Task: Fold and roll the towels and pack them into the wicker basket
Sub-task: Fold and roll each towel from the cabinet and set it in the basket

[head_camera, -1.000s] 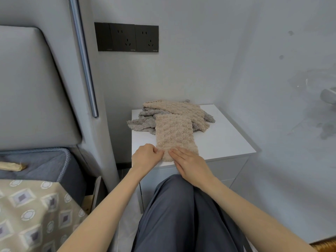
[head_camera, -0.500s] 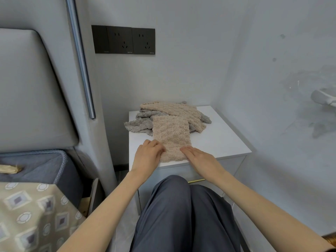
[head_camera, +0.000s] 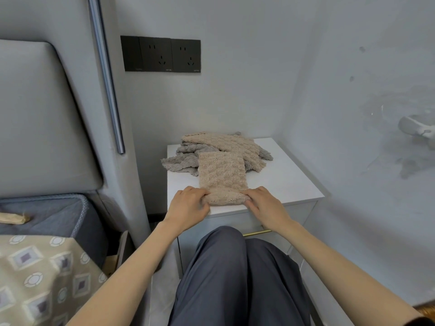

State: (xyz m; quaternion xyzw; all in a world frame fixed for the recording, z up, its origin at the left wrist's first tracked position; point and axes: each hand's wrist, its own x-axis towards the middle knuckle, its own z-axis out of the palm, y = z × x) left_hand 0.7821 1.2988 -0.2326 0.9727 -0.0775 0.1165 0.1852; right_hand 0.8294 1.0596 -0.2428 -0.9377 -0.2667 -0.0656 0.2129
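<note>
A beige towel (head_camera: 221,172), folded into a long strip, lies on the white nightstand (head_camera: 287,182) and runs away from me. Its near end is curled up into a small roll at the front edge. My left hand (head_camera: 188,205) grips the left end of that roll. My right hand (head_camera: 266,203) grips the right end. Behind the strip a pile of loose towels (head_camera: 226,144), beige over grey, lies at the back of the nightstand. At the bottom right corner a sliver of wicker, perhaps the basket (head_camera: 427,310), shows.
A padded grey headboard (head_camera: 40,118) and the bed with a patterned cover (head_camera: 42,278) are at my left. Black wall sockets (head_camera: 161,54) sit above the nightstand. My legs in grey trousers (head_camera: 235,278) fill the foreground. A wall stands close on the right.
Both hands moved from flat on the strip's near end to its two sides, and that end is now turned up into a small roll.
</note>
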